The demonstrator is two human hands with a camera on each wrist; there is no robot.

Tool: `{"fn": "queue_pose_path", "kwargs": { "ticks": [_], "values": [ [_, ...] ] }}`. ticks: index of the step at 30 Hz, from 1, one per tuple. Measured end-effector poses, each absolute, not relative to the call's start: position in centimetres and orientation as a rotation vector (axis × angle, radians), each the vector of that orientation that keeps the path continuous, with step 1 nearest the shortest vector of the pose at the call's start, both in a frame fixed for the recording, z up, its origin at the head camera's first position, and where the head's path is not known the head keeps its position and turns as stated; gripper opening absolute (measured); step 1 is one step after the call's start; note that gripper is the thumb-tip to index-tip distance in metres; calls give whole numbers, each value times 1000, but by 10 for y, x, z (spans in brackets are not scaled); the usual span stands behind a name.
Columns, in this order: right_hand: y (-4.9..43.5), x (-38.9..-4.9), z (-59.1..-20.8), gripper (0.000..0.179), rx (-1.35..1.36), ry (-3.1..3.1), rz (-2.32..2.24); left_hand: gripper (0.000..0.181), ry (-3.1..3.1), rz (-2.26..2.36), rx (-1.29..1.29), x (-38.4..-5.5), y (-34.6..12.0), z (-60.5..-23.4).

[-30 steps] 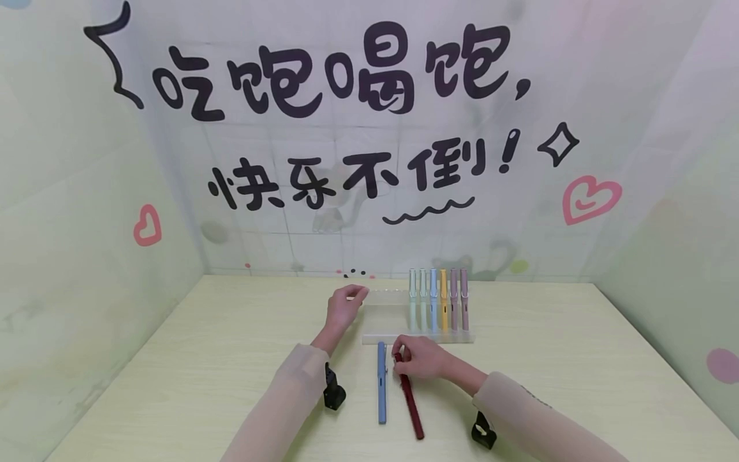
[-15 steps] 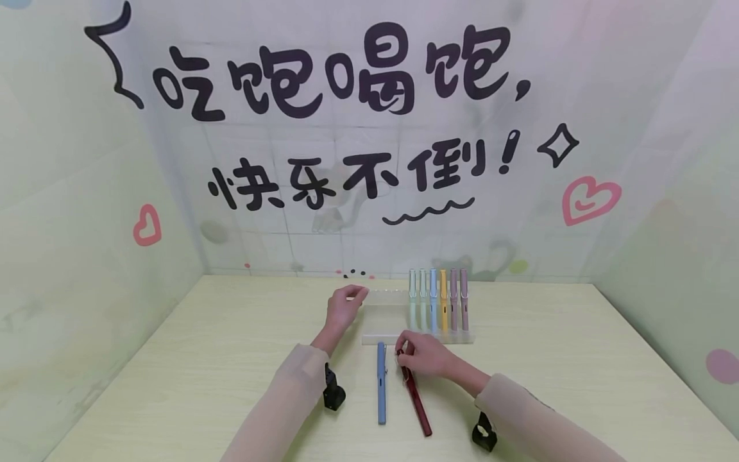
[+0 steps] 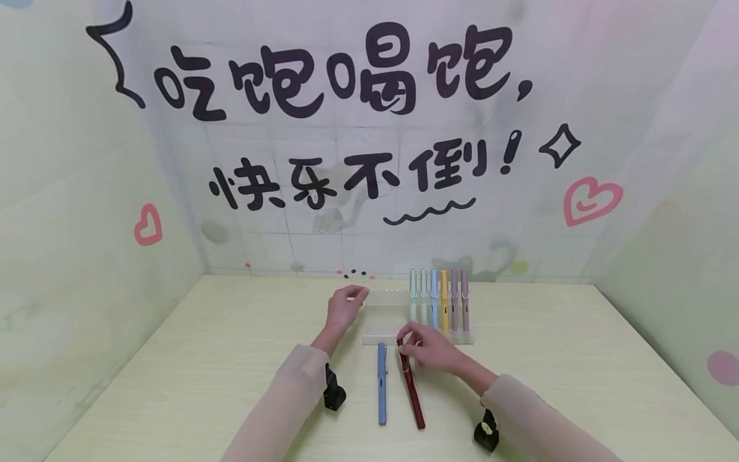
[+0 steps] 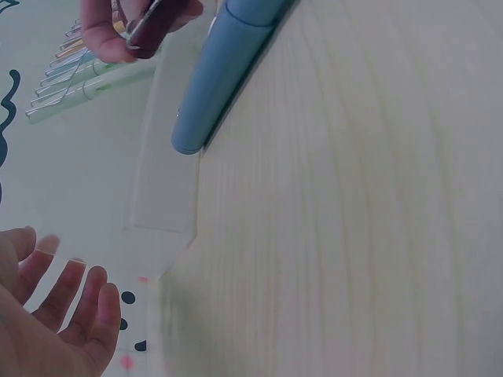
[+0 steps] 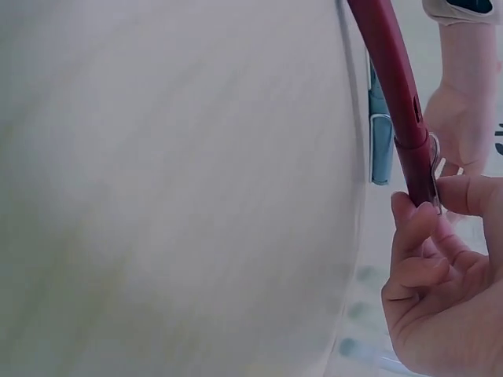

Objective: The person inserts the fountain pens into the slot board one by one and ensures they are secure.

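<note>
My right hand [image 3: 433, 348] pinches a dark red fountain pen [image 3: 413, 399] by its capped end, thumb and fingertips near the wire clip [image 5: 435, 157]. The pen slants, its barrel pointing toward me. Just left of it a blue fountain pen [image 3: 382, 388] lies on the table, cap end toward the rack. Behind both stands a clear plastic pen rack [image 3: 385, 319]. My left hand [image 3: 344, 306] pinches the rack's upper left edge between thumb and fingers. In the left wrist view the tip of the red pen [image 4: 153, 27] shows above the blue one.
Several capped pens stand in the rack's right part: pale green, light blue, yellow [image 3: 444, 301] and mauve [image 3: 464, 305]. A printed backdrop [image 3: 346, 244] rises behind the pale wooden table [image 3: 231, 359]. Side walls flank it.
My right hand has raised the red pen's cap end and moved it slightly toward the rack; the barrel end has swung a little. My left hand and the blue pen have stayed put.
</note>
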State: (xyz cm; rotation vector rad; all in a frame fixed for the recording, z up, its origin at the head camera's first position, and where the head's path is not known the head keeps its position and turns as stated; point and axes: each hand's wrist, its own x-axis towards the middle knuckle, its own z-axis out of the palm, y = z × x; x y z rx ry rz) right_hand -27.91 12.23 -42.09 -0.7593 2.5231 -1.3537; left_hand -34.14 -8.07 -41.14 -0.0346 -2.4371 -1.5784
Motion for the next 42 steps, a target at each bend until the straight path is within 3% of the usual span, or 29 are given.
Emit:
{"fn": "queue_pose_path", "kwargs": {
  "ticks": [10,19,42],
  "values": [
    [122,-269,-386,17,-761,2462,-1510,26,-2464,-1574,-22,-340,-81,-410],
    [130,-292,-396,17,-740,2514,-1523,26,-2455,-1568,-28,-340,-80,-410],
    [130,-309,-374,17,-745,2678,-1453,25,-2457,-1584,-25,-341,-80,-410]
  ]
}}
